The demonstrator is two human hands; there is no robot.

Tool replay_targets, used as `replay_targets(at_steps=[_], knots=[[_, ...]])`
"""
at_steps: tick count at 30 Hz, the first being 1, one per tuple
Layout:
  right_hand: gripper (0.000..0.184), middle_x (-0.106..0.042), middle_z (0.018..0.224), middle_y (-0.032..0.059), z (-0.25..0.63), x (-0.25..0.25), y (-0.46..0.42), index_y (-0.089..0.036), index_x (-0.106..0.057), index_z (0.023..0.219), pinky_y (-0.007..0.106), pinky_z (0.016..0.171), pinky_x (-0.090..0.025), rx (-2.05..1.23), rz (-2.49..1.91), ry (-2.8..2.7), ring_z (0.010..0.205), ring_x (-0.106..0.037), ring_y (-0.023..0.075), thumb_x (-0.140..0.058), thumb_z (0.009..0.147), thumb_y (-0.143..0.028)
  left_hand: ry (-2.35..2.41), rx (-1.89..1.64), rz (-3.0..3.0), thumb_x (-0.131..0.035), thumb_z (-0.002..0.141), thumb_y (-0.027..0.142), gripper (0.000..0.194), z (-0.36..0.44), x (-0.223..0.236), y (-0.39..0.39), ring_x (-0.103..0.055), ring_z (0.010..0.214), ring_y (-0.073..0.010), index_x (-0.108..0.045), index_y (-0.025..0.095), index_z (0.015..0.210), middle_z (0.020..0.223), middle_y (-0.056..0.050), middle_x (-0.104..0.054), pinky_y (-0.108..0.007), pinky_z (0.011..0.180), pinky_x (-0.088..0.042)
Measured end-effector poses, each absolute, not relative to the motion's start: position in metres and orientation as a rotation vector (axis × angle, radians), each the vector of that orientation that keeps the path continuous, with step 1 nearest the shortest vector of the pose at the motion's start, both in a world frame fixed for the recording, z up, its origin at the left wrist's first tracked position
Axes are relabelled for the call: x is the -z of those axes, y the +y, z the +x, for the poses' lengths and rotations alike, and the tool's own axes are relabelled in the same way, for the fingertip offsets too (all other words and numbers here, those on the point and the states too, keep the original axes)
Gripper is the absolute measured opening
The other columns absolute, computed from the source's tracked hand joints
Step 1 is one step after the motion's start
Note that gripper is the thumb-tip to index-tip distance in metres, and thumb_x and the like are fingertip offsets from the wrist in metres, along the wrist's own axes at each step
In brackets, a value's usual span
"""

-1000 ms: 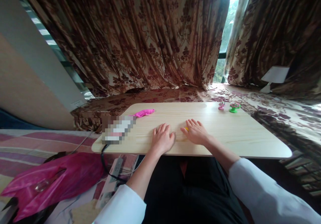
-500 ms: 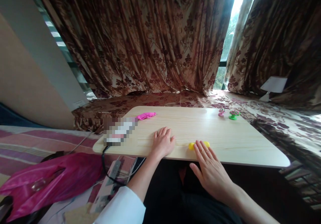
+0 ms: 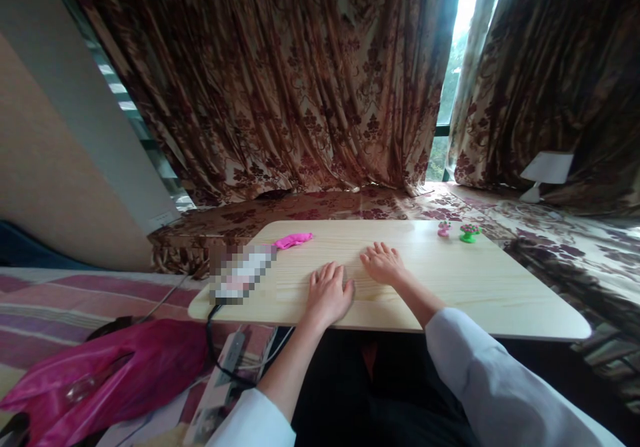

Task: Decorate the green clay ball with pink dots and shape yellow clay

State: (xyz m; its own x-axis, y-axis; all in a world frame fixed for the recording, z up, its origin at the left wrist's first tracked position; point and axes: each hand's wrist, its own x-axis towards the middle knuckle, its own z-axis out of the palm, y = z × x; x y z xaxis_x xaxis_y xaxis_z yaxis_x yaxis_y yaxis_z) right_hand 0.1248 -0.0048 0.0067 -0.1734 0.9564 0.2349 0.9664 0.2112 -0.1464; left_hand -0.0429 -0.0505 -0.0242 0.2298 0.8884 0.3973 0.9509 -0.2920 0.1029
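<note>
My left hand [image 3: 329, 293] lies palm down on the pale wooden table [image 3: 480, 293], fingers stretched out, and no object shows under it. Farther forward and to the right, my right hand [image 3: 383, 263] is flat with its fingers extended, palm toward the tabletop. The yellow clay-like roll seen earlier under that hand cannot be seen now; the palm probably covers it. Beyond my left hand, near the far left edge, lies a bright pink soft lump [image 3: 293, 240]. Two small mushroom-shaped figures stand at the far right: one pink [image 3: 444, 229], one green with a dotted cap [image 3: 469, 233].
A blurred-out flat object [image 3: 243, 275] with a black cable [image 3: 210, 340] sits on the table's left side. Left of the table are a magenta bag [image 3: 120, 373] and a power strip [image 3: 220, 373]. A white lamp [image 3: 547, 168] stands on the ledge behind, before patterned curtains [image 3: 300, 87].
My right hand pulled back toward me over the yellow roll, uncovering its ends, then slid forward again; the roll is now out of sight. My left hand stayed nearly still.
</note>
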Motion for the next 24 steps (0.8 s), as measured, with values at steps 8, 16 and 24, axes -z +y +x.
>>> replay_targets(at_steps=[8, 16, 24], knots=[[0.057, -0.032, 0.141, 0.0119, 0.148, 0.018, -0.126, -0.010, -0.030, 0.136, 0.041, 0.107, -0.015, 0.273, -1.635, -2.273, 0.132, -0.020, 0.0231, -0.021, 0.091, -0.044, -1.840, 0.557, -2.329, -0.029, 0.087, 0.041, 0.045, -0.041, 0.021, -0.054, -0.028, 0.128, -0.0209, -0.042, 0.021, 0.125, 0.137, -0.007, -0.039, -0.040, 0.105, -0.019], [0.063, -0.031, 0.140, 0.0175, 0.135, 0.010, -0.075, -0.004, -0.030, 0.135, 0.043, 0.105, -0.016, 0.211, -1.788, -2.225, 0.132, -0.020, 0.0258, -0.022, 0.090, -0.047, -1.831, 0.564, -2.335, -0.030, 0.087, 0.039, 0.043, -0.041, 0.017, -0.056, -0.029, 0.127, -0.0213, -0.043, 0.022, 0.124, 0.136, -0.007, -0.040, -0.042, 0.104, -0.020], [0.058, -0.036, 0.137, 0.0174, 0.120, -0.011, -0.010, -0.011, -0.045, 0.125, 0.045, 0.098, -0.025, 0.076, -1.945, -2.159, 0.128, -0.028, 0.0275, -0.018, 0.090, -0.049, -1.836, 0.580, -2.342, -0.031, 0.087, 0.040, 0.042, -0.042, 0.018, -0.055, -0.029, 0.127, -0.0214, -0.044, 0.022, 0.123, 0.136, -0.007, -0.040, -0.041, 0.105, -0.019]])
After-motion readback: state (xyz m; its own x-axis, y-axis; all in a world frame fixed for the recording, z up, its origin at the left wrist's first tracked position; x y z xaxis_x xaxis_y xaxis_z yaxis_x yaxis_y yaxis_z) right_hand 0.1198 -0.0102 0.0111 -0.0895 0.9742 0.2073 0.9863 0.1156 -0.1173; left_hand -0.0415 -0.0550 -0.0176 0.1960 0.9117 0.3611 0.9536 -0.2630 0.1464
